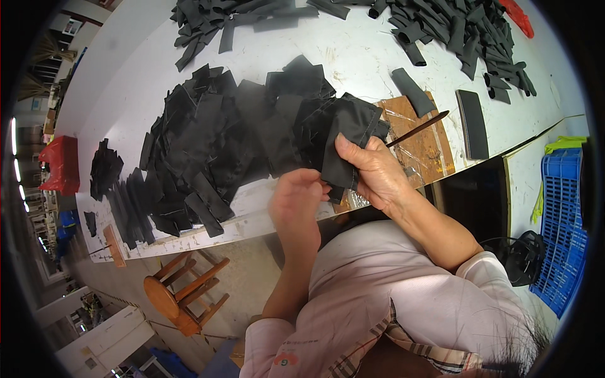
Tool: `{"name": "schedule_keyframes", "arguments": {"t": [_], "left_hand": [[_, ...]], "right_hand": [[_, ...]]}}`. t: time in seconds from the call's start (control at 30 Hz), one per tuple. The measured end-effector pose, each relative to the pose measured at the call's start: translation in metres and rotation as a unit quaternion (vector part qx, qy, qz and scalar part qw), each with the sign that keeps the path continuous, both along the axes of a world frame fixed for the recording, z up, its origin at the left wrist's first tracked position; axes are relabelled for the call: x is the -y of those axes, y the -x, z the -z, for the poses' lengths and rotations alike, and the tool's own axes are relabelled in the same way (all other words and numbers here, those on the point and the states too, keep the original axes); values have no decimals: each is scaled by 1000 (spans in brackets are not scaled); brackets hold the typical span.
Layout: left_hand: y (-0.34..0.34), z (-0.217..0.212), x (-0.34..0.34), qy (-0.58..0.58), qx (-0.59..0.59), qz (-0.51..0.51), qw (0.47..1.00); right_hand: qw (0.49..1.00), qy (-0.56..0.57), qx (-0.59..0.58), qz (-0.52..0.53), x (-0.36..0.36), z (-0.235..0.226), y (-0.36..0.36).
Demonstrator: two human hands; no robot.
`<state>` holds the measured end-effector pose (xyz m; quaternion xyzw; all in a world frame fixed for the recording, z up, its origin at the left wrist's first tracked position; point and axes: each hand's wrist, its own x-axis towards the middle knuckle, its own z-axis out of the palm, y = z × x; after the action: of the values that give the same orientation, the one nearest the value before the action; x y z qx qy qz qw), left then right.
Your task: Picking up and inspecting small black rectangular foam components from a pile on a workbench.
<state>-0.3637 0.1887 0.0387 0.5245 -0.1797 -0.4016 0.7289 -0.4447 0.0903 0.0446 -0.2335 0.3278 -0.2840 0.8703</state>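
Note:
My right hand (378,173) is closed on a folded black fabric piece (350,123), thumb on top and fingers beneath. Close to the lower edge of that piece is my left hand (296,201), slightly blurred, its fingers curled in together. Whatever lies between those fingertips is hidden. Just left of the held piece spreads a large heap of black fabric pieces (208,132) with stitched edges. Beside my right hand a dark pointed stick (419,128) rises over a wooden board (435,148) wrapped in clear tape.
Grey-black fabric tubes (441,31) pile up at the far right, and one tube (413,92) touches the board. A dark phone-like slab (472,125) lies near the table edge. A blue plastic crate (561,220) stands right, a wooden stool (183,293) lower left.

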Motion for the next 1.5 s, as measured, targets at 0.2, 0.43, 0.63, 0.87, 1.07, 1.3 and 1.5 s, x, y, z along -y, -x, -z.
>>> {"name": "schedule_keyframes", "arguments": {"t": [0.2, 0.43, 0.63, 0.87, 1.07, 1.3, 1.5], "left_hand": [[8, -4, 2, -5, 41, 19, 999], [9, -10, 4, -11, 21, 32, 999], [9, -4, 6, -39, 43, 12, 998], [4, -1, 5, -78, 137, -43, 987], [16, 2, 1, -59, 247, 8, 967], [22, 8, 5, -114, 321, -120, 932], [-13, 1, -1, 74, -343, 124, 928]], "right_hand": [[998, 60, -15, -4, -2, 0, -2], [997, 54, -53, 7, -4, 8, -4], [993, 86, -62, 44, -6, 8, -9], [857, 391, -298, -157, 5, 10, 23], [777, 598, -192, -49, -13, -12, 32], [633, 718, -284, -59, -15, -1, 24], [784, 565, -249, -59, -8, 3, 26]]}}
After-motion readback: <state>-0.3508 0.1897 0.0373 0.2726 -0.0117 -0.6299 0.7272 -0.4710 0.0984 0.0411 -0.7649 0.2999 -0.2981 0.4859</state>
